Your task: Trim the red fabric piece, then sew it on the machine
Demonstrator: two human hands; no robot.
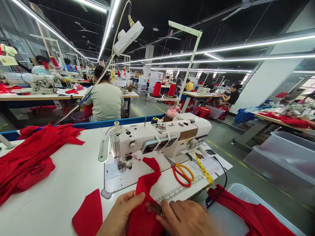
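Observation:
In the head view my left hand (124, 213) pinches a strip of red fabric (147, 183) between thumb and fingers near the table's front edge. The strip runs up onto the sewing machine's bed. My right hand (184, 218) is closed, against the fabric's right side, around a small dark metal tool (155, 208) that looks like thread snips; its blades are partly hidden and blurred. A separate red fabric piece (88, 213) lies flat left of my left hand. Beyond both hands stands the white sewing machine (157, 137).
Orange-and-red-handled scissors (183, 173) and a yellow tape measure (204, 168) lie right of the machine. Red garments (36, 157) are heaped on the table's left. More red fabric (248, 209) hangs over a clear plastic bin (242, 190) at right. A seated co-worker (105, 98) is ahead.

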